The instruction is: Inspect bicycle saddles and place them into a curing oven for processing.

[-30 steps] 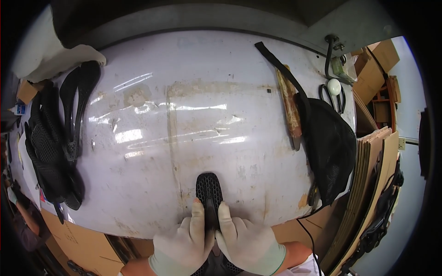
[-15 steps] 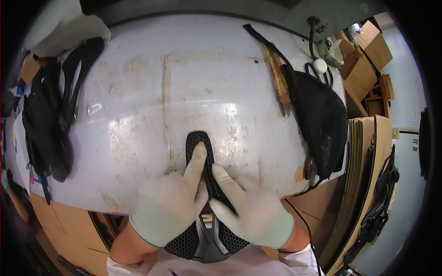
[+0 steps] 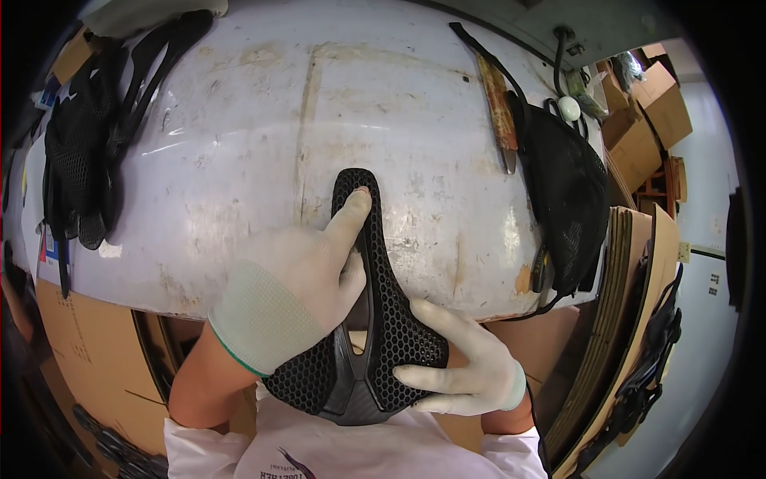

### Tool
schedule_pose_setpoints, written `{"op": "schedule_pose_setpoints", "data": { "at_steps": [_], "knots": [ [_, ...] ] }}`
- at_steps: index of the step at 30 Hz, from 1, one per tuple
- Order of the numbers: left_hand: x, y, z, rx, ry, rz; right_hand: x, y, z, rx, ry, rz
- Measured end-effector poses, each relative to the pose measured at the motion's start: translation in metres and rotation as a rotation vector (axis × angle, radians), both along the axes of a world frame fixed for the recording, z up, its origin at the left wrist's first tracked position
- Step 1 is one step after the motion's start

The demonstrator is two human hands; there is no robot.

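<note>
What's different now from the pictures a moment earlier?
The black honeycomb saddle has slid further onto the white table, nose first. The left hand now lies over it, forefinger stretched to the nose; the right hand grips its wide right side. The black mesh pieces at the left stayed put.

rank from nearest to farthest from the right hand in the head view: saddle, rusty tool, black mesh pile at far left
1. saddle: under the right hand, touching it, at the table's near edge.
2. rusty tool: up and right on the table, far side.
3. black mesh pile: far left edge of the table, beyond the left hand.
</note>
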State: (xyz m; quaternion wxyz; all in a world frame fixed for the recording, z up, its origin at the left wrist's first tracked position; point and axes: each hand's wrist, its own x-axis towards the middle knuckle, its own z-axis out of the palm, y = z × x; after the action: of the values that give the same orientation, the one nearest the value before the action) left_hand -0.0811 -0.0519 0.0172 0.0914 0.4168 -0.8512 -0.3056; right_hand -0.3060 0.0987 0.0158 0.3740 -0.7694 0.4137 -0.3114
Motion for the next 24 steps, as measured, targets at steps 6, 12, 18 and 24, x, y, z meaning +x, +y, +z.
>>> {"op": "schedule_pose_setpoints", "data": {
  "at_steps": [6, 12, 18, 24],
  "knots": [
    [-0.001, 0.001, 0.0, -0.004, -0.002, 0.009, 0.006, 0.0, 0.01, 0.05, -0.003, -0.034],
    [-0.004, 0.001, 0.001, 0.001, -0.037, 0.019, 0.005, -0.008, 0.019, 0.037, 0.086, -0.008],
    [-0.004, 0.003, 0.005, 0.03, -0.074, 0.033, 0.001, -0.006, 0.013, 0.028, 0.091, 0.066],
    [-0.01, 0.009, 0.003, 0.013, -0.159, 0.033, 0.016, 0.016, -0.012, 0.085, -0.103, -0.04]
  ]
}}
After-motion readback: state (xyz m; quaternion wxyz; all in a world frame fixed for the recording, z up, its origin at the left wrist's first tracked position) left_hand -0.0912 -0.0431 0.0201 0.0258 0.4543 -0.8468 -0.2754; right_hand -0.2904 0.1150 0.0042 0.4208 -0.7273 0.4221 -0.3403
